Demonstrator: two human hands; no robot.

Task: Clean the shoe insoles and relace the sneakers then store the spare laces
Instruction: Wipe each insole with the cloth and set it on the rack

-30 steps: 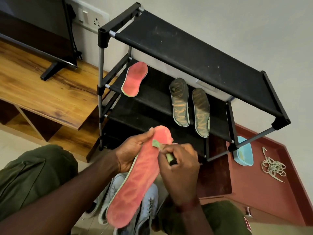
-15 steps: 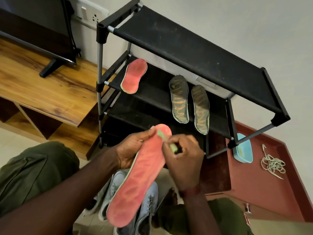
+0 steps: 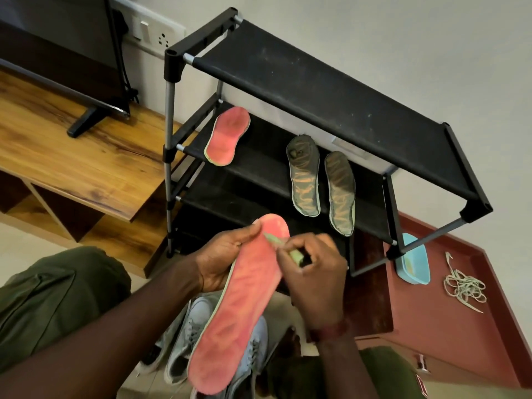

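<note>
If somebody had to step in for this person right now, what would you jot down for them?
Left hand holds the pink insole up. Right hand grips a small green brush against its toe end.
On the rack's middle shelf: another pink insole and two dark insoles.
Sneakers sit on the floor below the hands; loose laces lie on the red surface, beside a blue tub.
Left: finish brushing, relace, store laces.

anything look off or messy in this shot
The loose laces lie in a tangled heap on the red cabinet top, not stored. The two grey insoles on the rack look heavily stained beside the pink insole.
</note>
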